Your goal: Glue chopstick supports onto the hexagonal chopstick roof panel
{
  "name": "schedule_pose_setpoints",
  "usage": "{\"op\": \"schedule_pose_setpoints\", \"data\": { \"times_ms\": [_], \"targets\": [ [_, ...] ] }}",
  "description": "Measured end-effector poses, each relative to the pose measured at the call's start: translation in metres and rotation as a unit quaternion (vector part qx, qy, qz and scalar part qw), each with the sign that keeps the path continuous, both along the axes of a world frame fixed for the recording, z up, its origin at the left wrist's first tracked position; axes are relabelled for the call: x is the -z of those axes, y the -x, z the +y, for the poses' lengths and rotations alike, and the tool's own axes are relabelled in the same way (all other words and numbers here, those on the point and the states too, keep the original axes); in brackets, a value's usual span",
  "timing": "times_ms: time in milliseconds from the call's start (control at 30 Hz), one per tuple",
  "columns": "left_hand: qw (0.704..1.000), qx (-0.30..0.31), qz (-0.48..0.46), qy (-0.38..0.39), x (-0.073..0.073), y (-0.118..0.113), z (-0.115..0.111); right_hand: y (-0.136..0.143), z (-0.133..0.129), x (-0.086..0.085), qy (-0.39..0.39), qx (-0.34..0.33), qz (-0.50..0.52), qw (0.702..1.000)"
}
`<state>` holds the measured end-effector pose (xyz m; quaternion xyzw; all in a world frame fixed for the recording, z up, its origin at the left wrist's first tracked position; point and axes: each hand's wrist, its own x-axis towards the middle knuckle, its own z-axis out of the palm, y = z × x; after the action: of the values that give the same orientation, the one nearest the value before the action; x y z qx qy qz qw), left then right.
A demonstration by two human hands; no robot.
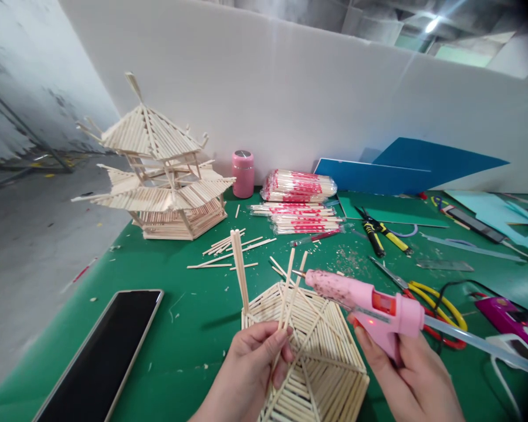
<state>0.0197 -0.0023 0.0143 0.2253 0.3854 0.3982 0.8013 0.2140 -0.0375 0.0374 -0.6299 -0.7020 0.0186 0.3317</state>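
Two thin wooden sticks [287,293] are pinched between the thumb and fingers of my left hand [261,357], spreading slightly apart toward their tops. My right hand [405,369] is wrapped round the handle of a pink glue gun [365,299], whose metal tip points left, close to the upper part of the sticks. A clear glue stick runs out of its back. Below my hands lies a flat many-sided panel of wooden sticks [330,346]. At its far left corner stands an upright bundle of sticks [239,269].
A stick pagoda [158,176] stands back left, beside a pink bottle [243,174] and packaged sticks [299,186]. Loose sticks [229,252] lie mid-table. A phone [105,351] is front left; pliers [378,228], scissors [440,302] and blue boards [378,176] are right.
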Motion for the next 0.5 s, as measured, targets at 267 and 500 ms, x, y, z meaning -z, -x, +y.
{"op": "schedule_pose_setpoints", "data": {
  "times_ms": [267,500],
  "targets": [
    [0.999,-0.001,-0.042,0.017,0.001,0.000,0.001,-0.015,-0.016,0.020,0.028,0.031,-0.043,0.998],
    [0.998,0.006,-0.059,0.007,0.000,0.002,-0.001,-0.012,-0.019,0.007,0.039,-0.032,-0.083,0.995]
  ]
}}
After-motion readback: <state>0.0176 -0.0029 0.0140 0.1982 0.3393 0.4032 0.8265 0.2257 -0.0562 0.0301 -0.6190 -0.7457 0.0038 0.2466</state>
